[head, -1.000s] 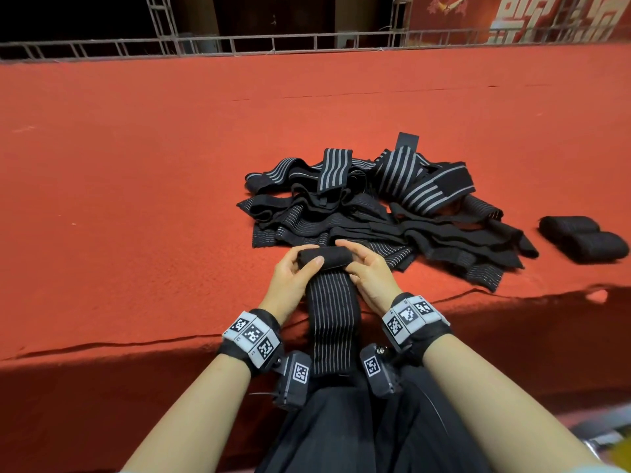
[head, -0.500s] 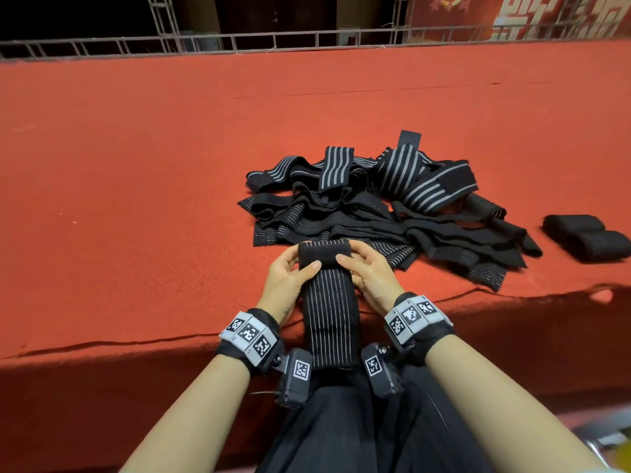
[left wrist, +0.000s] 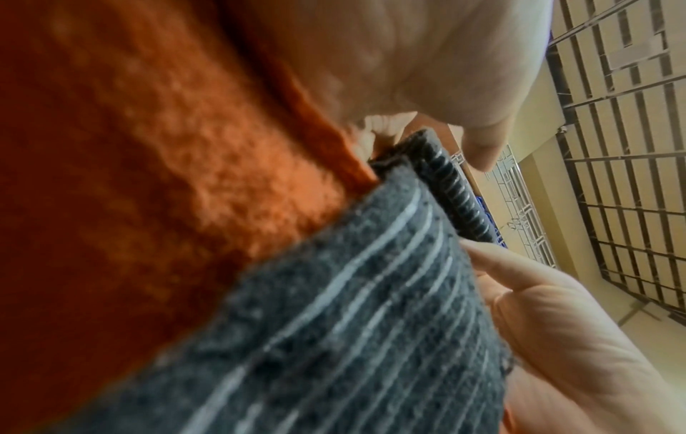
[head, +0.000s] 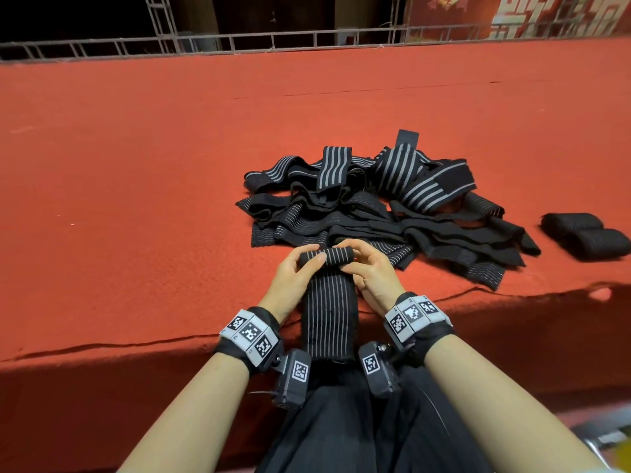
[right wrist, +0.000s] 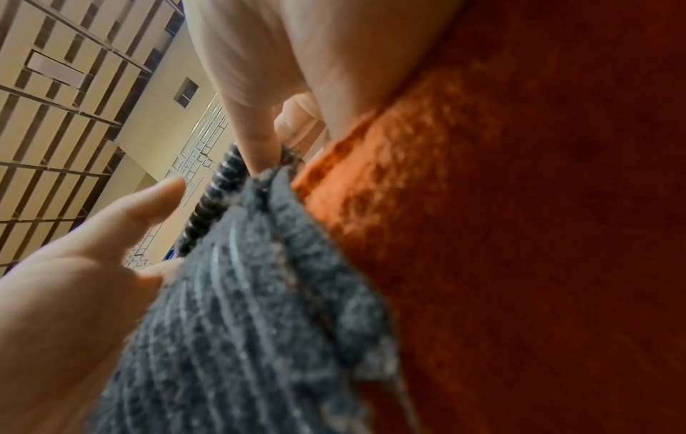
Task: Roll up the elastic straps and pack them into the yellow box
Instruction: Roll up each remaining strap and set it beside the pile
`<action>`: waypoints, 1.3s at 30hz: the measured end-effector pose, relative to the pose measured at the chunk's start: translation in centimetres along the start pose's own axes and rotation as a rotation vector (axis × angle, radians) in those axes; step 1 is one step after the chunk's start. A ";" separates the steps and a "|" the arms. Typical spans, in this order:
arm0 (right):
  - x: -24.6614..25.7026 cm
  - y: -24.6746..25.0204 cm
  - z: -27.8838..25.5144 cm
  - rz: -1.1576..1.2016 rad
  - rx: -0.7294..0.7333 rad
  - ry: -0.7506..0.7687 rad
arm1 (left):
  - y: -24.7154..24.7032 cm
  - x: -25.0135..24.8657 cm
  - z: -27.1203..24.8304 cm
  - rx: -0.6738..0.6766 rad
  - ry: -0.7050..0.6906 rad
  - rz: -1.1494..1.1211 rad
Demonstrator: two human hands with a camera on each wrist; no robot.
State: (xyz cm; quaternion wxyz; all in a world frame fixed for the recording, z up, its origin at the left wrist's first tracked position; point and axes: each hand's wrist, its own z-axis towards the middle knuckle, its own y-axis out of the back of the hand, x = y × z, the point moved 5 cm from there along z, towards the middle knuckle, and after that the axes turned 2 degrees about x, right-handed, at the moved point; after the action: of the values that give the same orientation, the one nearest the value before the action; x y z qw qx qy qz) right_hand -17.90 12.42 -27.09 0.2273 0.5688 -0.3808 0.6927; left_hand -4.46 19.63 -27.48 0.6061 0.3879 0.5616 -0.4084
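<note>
A black elastic strap (head: pixel 329 312) with thin white stripes lies flat on the red carpet and runs back over the step edge toward my lap. Its far end is wound into a small roll (head: pixel 329 257). My left hand (head: pixel 298 268) pinches the roll's left end and my right hand (head: pixel 367 268) pinches its right end. The left wrist view shows the strap (left wrist: pixel 352 323) and my left thumb over the rolled edge. In the right wrist view the strap (right wrist: pixel 241 323) fills the middle, with the fingers of my right hand at its rolled end. The yellow box is not in view.
Behind the roll lies a heap of several loose striped straps (head: pixel 375 206). Two finished black rolls (head: pixel 587 235) sit at the right on the carpet (head: pixel 136 199). A metal railing (head: pixel 273 39) borders the far edge. The step edge (head: pixel 102 346) runs across below my wrists.
The strap's far end, folded flat half a second ago, is now wound into a tight small roll. Both hands stay at its ends with fingers curled over it.
</note>
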 end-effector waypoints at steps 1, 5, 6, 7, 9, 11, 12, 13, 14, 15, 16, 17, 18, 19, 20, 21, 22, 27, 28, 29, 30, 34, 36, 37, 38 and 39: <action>0.1 0.0 -0.1 -0.007 -0.003 0.000 | 0.0 -0.1 0.0 -0.007 -0.008 0.019; 0.3 -0.2 -0.2 0.025 0.000 -0.027 | 0.1 0.1 -0.1 -0.025 0.002 -0.022; 0.2 -0.2 -0.1 0.051 -0.009 -0.043 | 0.2 0.2 -0.1 -0.026 0.015 -0.064; 0.1 -0.2 0.0 0.077 -0.017 -0.059 | 0.3 0.2 -0.2 -0.033 0.029 -0.105; -0.1 -0.1 0.4 0.107 -0.061 -0.066 | 0.5 0.3 -0.2 -0.059 0.048 -0.169; -0.5 -0.1 0.5 0.044 -0.104 -0.086 | 0.5 0.2 -0.2 -0.083 0.058 -0.203; -0.6 -0.3 0.5 -0.031 -0.102 -0.099 | 0.5 0.2 -0.2 -0.086 0.062 -0.215; -0.7 -0.5 0.5 -0.149 -0.084 -0.101 | 0.5 0.2 -0.2 -0.081 0.068 -0.222; -0.6 -0.8 0.4 -0.295 -0.048 -0.086 | 0.4 0.2 -0.3 -0.071 0.072 -0.227; -0.6 -1.1 0.3 -0.427 -0.013 -0.067 | 0.4 0.2 -0.2 -0.060 0.074 -0.219; -0.7 -1.4 0.3 -0.514 0.020 -0.054 | 0.3 0.2 -0.2 -0.047 0.073 -0.201; -0.9 -1.5 0.3 -0.543 0.036 -0.056 | 0.2 0.2 -0.2 -0.028 0.071 -0.174; -1.1 -1.6 0.3 -0.552 0.042 -0.059 | -0.1 0.1 -0.2 -0.002 0.071 -0.151; -1.1 -1.6 0.3 -0.550 0.047 -0.063 | -0.3 0.0 -0.3 0.022 0.073 -0.132; -1.2 -1.6 0.3 -0.556 0.059 -0.061 | -0.5 0.0 -0.3 0.043 0.078 -0.123; -1.0 -1.8 0.3 -0.558 0.075 -0.053 | -0.6 0.0 -0.3 0.057 0.086 -0.123; -0.8 -1.9 0.2 -0.555 0.089 -0.049 | -0.6 0.1 -0.3 0.062 0.093 -0.130; -0.2 -1.9 0.2 -0.499 0.099 -0.033 | -0.6 0.0 0.0 0.040 0.086 -0.087; -0.3 -1.7 0.1 -0.476 0.089 -0.029 | -0.5 0.0 -0.1 0.039 0.079 -0.061; -0.3 -1.5 0.1 -0.429 0.074 -0.034 | -0.4 -0.1 -0.1 0.041 0.066 -0.027; -0.4 -1.3 0.0 -0.365 0.058 -0.040 | -0.3 -0.1 -0.2 0.043 0.051 0.005; -0.5 -0.6 0.2 -0.202 0.017 -0.085 | 0.0 0.0 -0.4 0.010 0.050 -0.038; -0.6 -0.5 0.4 -0.155 0.026 -0.093 | 0.2 0.3 -0.4 -0.015 0.073 -0.100; -0.6 -0.6 0.4 -0.149 0.034 -0.090 | 0.3 0.3 -0.4 -0.018 0.075 -0.120; -0.6 -0.7 0.3 -0.147 0.039 -0.088 | 0.3 0.2 -0.4 -0.020 0.076 -0.140; -0.5 -0.8 0.3 -0.155 0.046 -0.078 | 0.3 0.1 -0.5 -0.020 0.076 -0.159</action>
State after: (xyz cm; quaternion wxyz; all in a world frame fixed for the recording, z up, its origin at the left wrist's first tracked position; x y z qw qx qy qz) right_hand -17.06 12.75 -27.33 0.2520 0.6280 -0.3283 0.6590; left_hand -4.36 20.23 -27.65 0.5539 0.3513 0.6174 -0.4343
